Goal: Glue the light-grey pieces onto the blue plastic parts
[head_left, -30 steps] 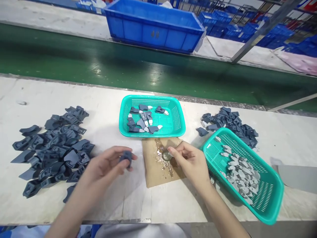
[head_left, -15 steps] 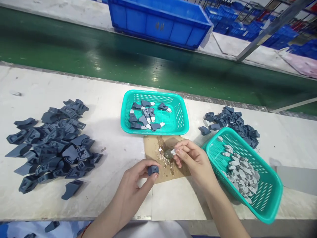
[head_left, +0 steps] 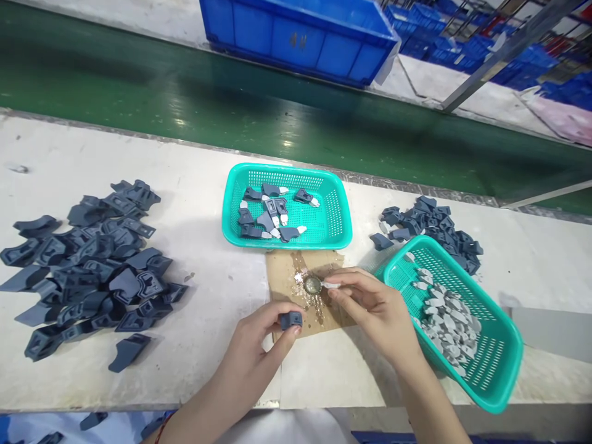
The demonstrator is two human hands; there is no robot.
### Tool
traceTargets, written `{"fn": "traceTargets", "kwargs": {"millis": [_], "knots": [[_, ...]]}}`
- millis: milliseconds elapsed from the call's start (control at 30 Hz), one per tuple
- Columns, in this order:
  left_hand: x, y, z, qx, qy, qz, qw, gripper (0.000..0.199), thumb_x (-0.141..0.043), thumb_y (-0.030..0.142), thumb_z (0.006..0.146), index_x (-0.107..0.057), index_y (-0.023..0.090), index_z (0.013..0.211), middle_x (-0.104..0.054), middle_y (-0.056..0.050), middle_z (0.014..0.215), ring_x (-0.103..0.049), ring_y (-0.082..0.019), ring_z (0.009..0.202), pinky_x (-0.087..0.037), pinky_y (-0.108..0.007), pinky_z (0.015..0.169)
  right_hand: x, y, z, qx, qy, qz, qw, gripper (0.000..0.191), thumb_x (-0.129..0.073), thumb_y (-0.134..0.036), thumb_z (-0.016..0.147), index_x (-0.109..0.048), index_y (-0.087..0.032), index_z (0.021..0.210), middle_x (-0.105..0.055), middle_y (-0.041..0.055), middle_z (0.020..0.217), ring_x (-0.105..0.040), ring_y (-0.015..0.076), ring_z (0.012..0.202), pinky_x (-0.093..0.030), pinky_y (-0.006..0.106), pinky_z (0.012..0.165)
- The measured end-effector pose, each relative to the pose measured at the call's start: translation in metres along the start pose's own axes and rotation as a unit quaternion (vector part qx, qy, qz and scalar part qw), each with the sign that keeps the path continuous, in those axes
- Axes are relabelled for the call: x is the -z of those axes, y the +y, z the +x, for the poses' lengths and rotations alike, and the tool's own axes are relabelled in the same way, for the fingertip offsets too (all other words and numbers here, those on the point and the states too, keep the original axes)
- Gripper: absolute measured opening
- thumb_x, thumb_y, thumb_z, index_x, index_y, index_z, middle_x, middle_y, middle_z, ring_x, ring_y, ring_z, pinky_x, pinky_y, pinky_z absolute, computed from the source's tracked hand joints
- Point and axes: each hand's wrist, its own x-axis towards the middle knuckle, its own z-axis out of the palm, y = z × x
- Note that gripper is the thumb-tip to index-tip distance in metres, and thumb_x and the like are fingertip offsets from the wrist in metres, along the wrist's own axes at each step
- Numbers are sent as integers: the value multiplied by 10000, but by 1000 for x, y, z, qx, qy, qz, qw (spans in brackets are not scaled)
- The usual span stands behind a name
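Note:
Between thumb and fingers, my left hand (head_left: 263, 339) grips a dark grey plastic part (head_left: 291, 319), its small end face with a hole turned toward the right. My right hand (head_left: 370, 302) pinches a small light grey plastic piece (head_left: 330, 285) whose tip points left, at the rim of a small round dish (head_left: 312, 284) of liquid. Whether the tip touches the liquid I cannot tell. Under the dish lies a wet, spattered piece of brown cardboard (head_left: 282, 271). Beyond it, a green basket (head_left: 330, 242) holds several dark parts joined to light pieces.
Dark grey parts form a big pile (head_left: 92, 271) at left and a smaller pile (head_left: 430, 228) at right. A tilted green basket (head_left: 502, 394) of light pieces stands by my right forearm. A blue crate (head_left: 300, 40) sits beyond the green belt (head_left: 185, 111).
My right hand has turned the light grey piece so it lies flatter, pointing left at the dish, which now shows more fully. My left hand keeps its hold on the dark part. The view shifted slightly.

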Motion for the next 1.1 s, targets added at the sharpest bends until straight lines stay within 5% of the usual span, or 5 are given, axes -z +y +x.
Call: {"fn": "traceTargets", "kwargs": {"millis": [167,433,967,1100], "knots": [[0,-3,3,13,2,12,1000,169,-589,304,959,-697,205,1044,-749,-59,1054,-689,-192,961,-548,-280,858,0,-2,-2,95,-22,-141,985,171,-625,-159,974,-758,-241,1042,-773,45,1072,-721,180,1034,-589,319,918],[-1,-6,4,-6,7,41,999,193,-590,271,959,-715,222,1097,-760,-36,1031,-699,-169,912,-562,-258,831,-2,0,1,162,-45,-197,966,180,-601,-98,973,-712,-206,1064,-764,60,1063,-722,185,1058,-597,321,939],[4,3,3,-42,-11,23,999,215,-549,329,997,-709,221,1091,-714,-79,1137,-656,-213,1085,-496,-289,932,0,3,-1,148,-45,-172,973,188,-602,-111,969,-733,-219,1049,-772,59,1038,-732,203,1049,-607,340,931],[6,11,1,9,-58,-22,998,305,-432,415,1047,-654,213,993,-597,-13,815,-560,-165,775,-436,-279,745,3,-3,-5,60,-28,-78,995,121,-690,-181,927,-778,-242,983,-797,51,1006,-762,202,938,-641,303,788]]}}
